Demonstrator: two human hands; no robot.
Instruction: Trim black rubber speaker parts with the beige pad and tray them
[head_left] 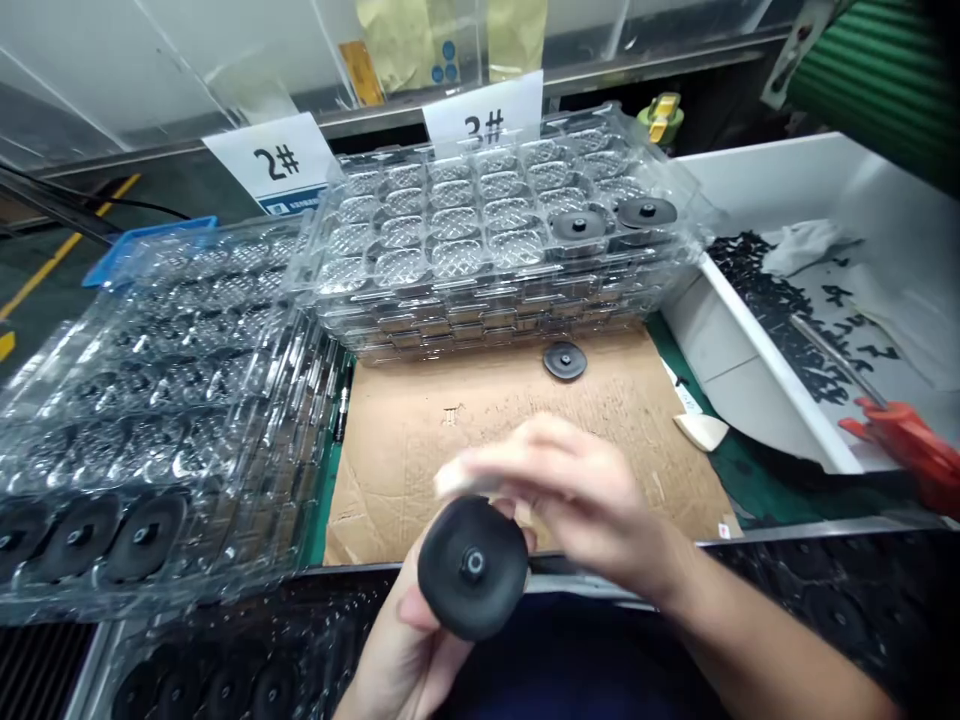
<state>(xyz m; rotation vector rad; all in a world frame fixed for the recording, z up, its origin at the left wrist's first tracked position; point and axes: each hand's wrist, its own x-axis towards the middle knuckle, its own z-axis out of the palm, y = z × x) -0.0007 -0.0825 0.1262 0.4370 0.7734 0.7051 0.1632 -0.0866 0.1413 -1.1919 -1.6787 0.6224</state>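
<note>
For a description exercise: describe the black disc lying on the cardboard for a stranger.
Find the stack of clear plastic trays by the 3# card. On the cardboard sheet just in front lies a black disc, alone, in no tray or hand.

The right hand (559, 490) is motion-blurred, its fingers smeared, and the pale blurred shape (457, 480) at its tips cannot be told apart from them. The black disc (472, 568) hides most of the left hand (401, 650), so its fingers barely show. The stacked clear trays (480, 240) cover the lower edge of the "3#" card (484, 110). The red tool (907, 450) is cut off by the right edge, so its kind is unclear. The small black pieces (780, 310) in the white bin (780, 400) are too small to identify.
</note>
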